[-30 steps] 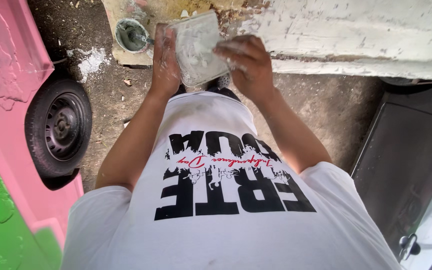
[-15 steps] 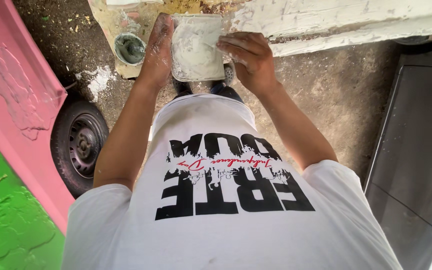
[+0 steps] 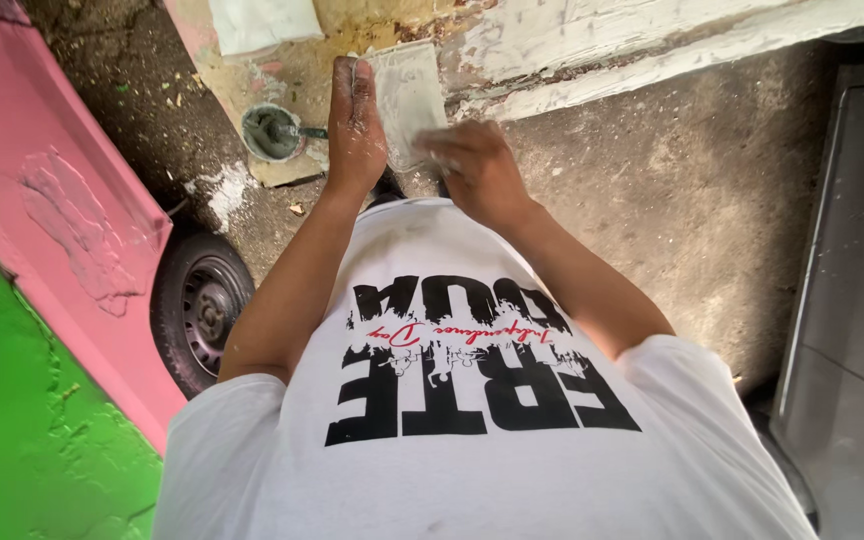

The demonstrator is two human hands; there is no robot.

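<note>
My left hand (image 3: 355, 125), smeared with grey paste, holds a flat rectangular board (image 3: 409, 95) coated with whitish filler, palm and straight fingers pressed along its left edge. My right hand (image 3: 472, 170) is blurred, its fingers bunched at the board's lower right corner. I cannot make out whether it holds a tool. Both hands are out in front of my white printed T-shirt (image 3: 472, 400), above the dirty ground.
A round tin of grey paste (image 3: 270, 132) stands on cardboard (image 3: 287, 172) on the ground. At left are a pink car panel (image 3: 52, 180) with a filler patch, a green panel (image 3: 22, 420) and a wheel (image 3: 202, 310). Grey bodywork (image 3: 852, 300) is at right, a peeling white ledge (image 3: 652, 40) ahead.
The board has turned more upright and narrower in view. My left hand shifted to its side edge, my right hand dropped from its upper right to its lower corner.
</note>
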